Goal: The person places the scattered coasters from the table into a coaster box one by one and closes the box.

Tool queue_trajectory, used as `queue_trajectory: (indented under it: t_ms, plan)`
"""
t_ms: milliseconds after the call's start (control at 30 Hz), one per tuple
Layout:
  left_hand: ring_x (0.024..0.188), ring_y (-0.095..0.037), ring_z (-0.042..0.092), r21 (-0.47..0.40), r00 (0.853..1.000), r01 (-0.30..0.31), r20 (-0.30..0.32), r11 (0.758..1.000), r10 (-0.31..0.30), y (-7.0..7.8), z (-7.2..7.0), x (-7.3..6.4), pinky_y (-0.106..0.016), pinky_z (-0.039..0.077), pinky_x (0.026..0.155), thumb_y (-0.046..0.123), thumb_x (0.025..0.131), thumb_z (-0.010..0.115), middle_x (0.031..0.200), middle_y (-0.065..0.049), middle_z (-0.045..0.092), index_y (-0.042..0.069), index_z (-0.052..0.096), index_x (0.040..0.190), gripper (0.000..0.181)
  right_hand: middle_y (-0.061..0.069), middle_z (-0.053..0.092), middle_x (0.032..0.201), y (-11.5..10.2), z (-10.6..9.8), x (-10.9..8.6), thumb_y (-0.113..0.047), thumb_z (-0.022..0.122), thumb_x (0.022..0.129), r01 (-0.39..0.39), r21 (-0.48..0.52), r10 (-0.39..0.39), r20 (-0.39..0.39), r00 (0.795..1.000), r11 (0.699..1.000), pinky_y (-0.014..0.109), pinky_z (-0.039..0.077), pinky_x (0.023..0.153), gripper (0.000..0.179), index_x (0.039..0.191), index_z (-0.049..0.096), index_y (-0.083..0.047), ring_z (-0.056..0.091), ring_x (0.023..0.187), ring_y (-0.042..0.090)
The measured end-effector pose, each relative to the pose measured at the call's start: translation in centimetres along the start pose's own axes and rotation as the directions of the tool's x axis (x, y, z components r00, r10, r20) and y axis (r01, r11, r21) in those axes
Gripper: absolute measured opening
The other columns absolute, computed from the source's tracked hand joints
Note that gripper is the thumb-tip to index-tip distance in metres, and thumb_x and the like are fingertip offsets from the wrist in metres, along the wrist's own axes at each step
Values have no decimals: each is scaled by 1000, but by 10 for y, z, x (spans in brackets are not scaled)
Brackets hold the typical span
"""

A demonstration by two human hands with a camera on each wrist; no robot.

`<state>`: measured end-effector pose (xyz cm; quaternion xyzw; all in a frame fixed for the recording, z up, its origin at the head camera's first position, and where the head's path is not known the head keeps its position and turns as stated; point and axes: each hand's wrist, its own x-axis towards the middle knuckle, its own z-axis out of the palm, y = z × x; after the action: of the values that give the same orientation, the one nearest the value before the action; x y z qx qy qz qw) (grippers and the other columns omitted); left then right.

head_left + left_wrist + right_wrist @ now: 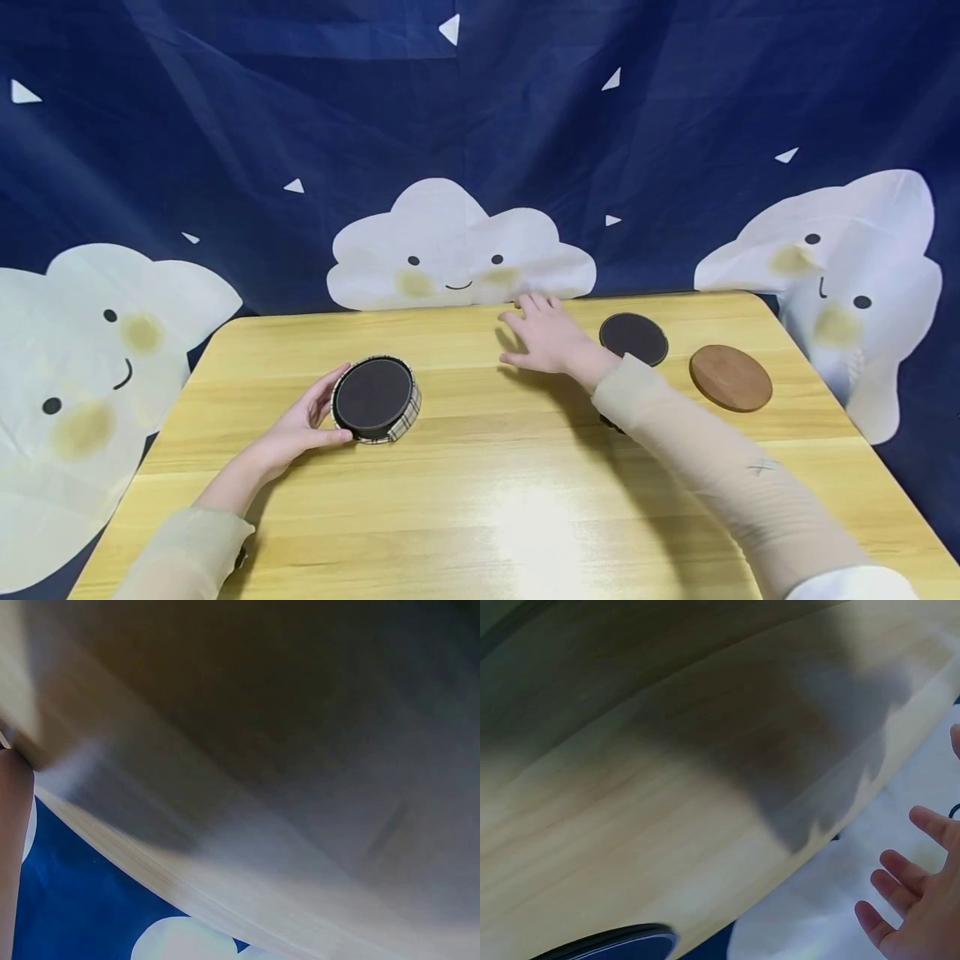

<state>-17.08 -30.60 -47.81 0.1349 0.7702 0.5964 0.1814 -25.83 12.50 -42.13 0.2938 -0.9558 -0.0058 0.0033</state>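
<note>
On the left of the table, my left hand (303,425) grips a round coaster holder (405,417) with plaid sides, thumb at the near side and fingers round the far left. A black round coaster (373,393) with a stitched edge lies on top within it. Only a strip of the left hand (13,840) shows in the left wrist view; the holder is barely visible there. My right hand (551,337) hovers near the table's back edge with fingers spread and nothing in them. Just right of its wrist lies another black coaster (633,337), also partly seen in the right wrist view.
A brown round coaster (731,377) lies on the right side of the wooden table (465,467). Under the right sleeve a small dark thing (611,424) peeks out. Behind the table's back edge hangs a dark blue cloth (525,108) printed with white clouds.
</note>
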Motion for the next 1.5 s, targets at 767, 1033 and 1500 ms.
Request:
queue_trajectory:
  t_ms: [767, 1033, 1500]
  plan:
    - [131, 25, 39, -5, 1000, 5, 4, 1000, -5, -2, 0, 0, 4, 29, 106, 3, 89, 83, 166, -18, 32, 13, 16, 171, 106, 25, 53, 146, 61, 17, -42, -58, 72, 94, -157, 40, 158, -19, 987, 987, 62, 41, 108, 70, 147, 58, -13, 46, 138, 44]
    - [131, 25, 39, -6, 1000, 9, 0, 1000, -9, -1, 0, 0, 5, 29, 107, 4, 89, 83, 165, -14, 34, 12, 16, 171, 107, 26, 55, 141, 77, 17, -58, -55, 71, 95, -195, 49, 196, -4, 981, 980, 64, 42, 108, 70, 147, 57, -12, 49, 132, 45]
    - [131, 25, 38, -1, 1000, 13, 4, 1000, -13, 0, -1, 0, 5, 29, 106, 3, 89, 83, 168, -23, 28, 14, 16, 172, 106, 30, 54, 138, 101, 19, -82, -56, 70, 95, -246, 55, 246, 6, 969, 968, 66, 41, 103, 70, 145, 58, -8, 47, 132, 49]
